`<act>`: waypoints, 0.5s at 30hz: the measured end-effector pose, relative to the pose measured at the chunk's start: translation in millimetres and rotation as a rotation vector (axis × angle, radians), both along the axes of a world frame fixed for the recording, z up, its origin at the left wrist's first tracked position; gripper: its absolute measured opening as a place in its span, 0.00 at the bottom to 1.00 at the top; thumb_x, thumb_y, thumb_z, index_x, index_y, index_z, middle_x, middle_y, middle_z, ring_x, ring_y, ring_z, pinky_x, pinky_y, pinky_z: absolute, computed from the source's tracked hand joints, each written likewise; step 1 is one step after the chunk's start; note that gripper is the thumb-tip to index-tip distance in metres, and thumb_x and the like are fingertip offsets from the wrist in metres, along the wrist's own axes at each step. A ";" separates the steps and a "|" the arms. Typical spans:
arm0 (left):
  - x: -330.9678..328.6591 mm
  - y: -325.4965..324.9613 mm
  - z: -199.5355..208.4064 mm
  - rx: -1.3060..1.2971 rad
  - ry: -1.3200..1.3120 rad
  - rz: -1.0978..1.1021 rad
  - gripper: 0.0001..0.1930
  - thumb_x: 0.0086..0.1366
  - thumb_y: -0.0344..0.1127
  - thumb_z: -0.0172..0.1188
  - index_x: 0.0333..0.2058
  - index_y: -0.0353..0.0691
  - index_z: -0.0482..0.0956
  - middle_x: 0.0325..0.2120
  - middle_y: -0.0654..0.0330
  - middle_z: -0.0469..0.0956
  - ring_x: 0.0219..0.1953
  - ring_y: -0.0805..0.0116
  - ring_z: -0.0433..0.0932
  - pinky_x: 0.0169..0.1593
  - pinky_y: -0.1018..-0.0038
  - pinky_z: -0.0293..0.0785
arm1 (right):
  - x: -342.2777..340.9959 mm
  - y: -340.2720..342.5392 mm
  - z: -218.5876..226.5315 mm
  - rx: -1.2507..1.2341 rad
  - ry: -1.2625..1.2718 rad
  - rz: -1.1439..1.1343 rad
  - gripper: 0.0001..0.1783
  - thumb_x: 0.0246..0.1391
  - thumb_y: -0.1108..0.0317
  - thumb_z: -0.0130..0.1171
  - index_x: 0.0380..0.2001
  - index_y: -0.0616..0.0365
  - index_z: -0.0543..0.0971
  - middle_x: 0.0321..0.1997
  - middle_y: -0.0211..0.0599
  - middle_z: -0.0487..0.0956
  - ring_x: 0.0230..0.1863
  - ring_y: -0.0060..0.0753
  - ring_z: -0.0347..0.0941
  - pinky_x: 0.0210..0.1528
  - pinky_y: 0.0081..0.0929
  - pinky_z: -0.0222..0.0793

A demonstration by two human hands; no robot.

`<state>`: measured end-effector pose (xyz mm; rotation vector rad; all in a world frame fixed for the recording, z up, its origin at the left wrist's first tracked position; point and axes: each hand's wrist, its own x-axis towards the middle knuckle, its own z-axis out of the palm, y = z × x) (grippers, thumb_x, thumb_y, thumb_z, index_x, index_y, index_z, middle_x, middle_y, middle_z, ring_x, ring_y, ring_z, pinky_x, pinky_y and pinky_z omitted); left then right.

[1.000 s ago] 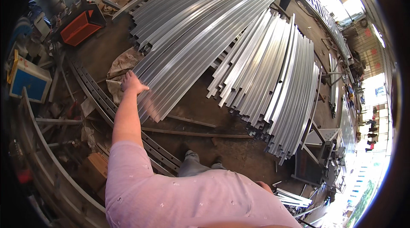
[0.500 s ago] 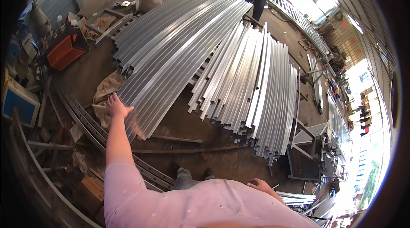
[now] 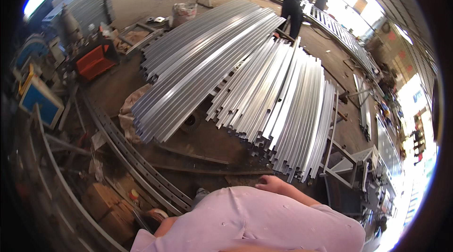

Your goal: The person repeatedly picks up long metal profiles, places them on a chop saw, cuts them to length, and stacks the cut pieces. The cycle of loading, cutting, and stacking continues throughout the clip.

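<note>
My left hand (image 3: 157, 214) hangs low at my left side, close to the punched metal rails; it is small and mostly hidden, so its fingers cannot be made out. In front of my body, to the right, is my right hand (image 3: 268, 183), open with loosely bent fingers and nothing seen in it. Ahead lies a wide stack of ribbed silver metal profiles (image 3: 203, 58), which neither hand touches. Beside it on the right rests a second stack of long silver tubes (image 3: 288, 105), whose near ends are uneven and stand beyond my right hand.
Curved punched rails (image 3: 134, 157) run along the floor at my left. An orange and black bin (image 3: 96, 61), a blue panel (image 3: 41, 101) and cardboard (image 3: 106, 200) stand farther left. A person in dark clothes (image 3: 290, 4) is at the far end of the stacks. A metal frame (image 3: 339, 162) stands right.
My left hand has left the near end of the ribbed profiles and dropped to my side. My right hand has come forward and left in front of my body. The view has shifted.
</note>
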<state>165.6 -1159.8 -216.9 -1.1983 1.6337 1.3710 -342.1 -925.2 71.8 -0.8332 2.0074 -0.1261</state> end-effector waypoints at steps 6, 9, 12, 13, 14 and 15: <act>62.8 117.5 67.5 -0.600 -0.139 0.557 0.25 0.58 0.54 0.74 0.39 0.34 0.88 0.40 0.43 0.88 0.46 0.45 0.87 0.52 0.54 0.81 | -33.8 -29.5 -4.5 -0.207 -0.119 0.230 0.40 0.61 0.42 0.69 0.63 0.64 0.77 0.54 0.47 0.86 0.57 0.44 0.84 0.61 0.37 0.78; 66.8 176.8 74.3 -0.856 -0.112 1.004 0.21 0.58 0.45 0.78 0.40 0.34 0.85 0.39 0.46 0.88 0.43 0.49 0.87 0.49 0.56 0.82 | -26.8 -40.9 1.8 -0.254 -0.173 0.449 0.35 0.64 0.48 0.68 0.63 0.63 0.76 0.52 0.45 0.87 0.55 0.40 0.84 0.61 0.36 0.78; 36.5 265.0 94.4 -0.784 -0.040 1.010 0.24 0.57 0.48 0.79 0.43 0.35 0.85 0.39 0.47 0.88 0.43 0.51 0.87 0.50 0.59 0.82 | -15.1 -32.6 9.3 -0.254 -0.262 0.594 0.33 0.64 0.50 0.69 0.62 0.63 0.76 0.53 0.45 0.87 0.55 0.40 0.84 0.60 0.36 0.78; 25.0 296.7 95.6 -0.687 -0.086 0.940 0.26 0.57 0.49 0.79 0.45 0.35 0.85 0.42 0.46 0.88 0.45 0.50 0.87 0.52 0.59 0.82 | -10.6 -27.6 10.6 -0.264 -0.315 0.597 0.32 0.64 0.52 0.70 0.62 0.63 0.76 0.53 0.45 0.87 0.55 0.38 0.84 0.60 0.36 0.78; 17.9 334.9 89.1 -0.588 -0.135 0.877 0.27 0.56 0.50 0.78 0.47 0.35 0.85 0.44 0.46 0.88 0.47 0.49 0.87 0.54 0.59 0.81 | -6.3 -23.4 9.7 -0.251 -0.356 0.627 0.32 0.64 0.53 0.70 0.62 0.63 0.76 0.53 0.45 0.87 0.55 0.38 0.84 0.60 0.35 0.78; 5.2 368.0 89.1 -0.462 -0.050 0.907 0.31 0.54 0.54 0.78 0.49 0.37 0.85 0.45 0.48 0.88 0.49 0.51 0.87 0.55 0.59 0.81 | -2.2 -18.5 5.9 -0.235 -0.391 0.650 0.32 0.64 0.53 0.70 0.62 0.64 0.76 0.53 0.45 0.86 0.55 0.37 0.84 0.60 0.35 0.78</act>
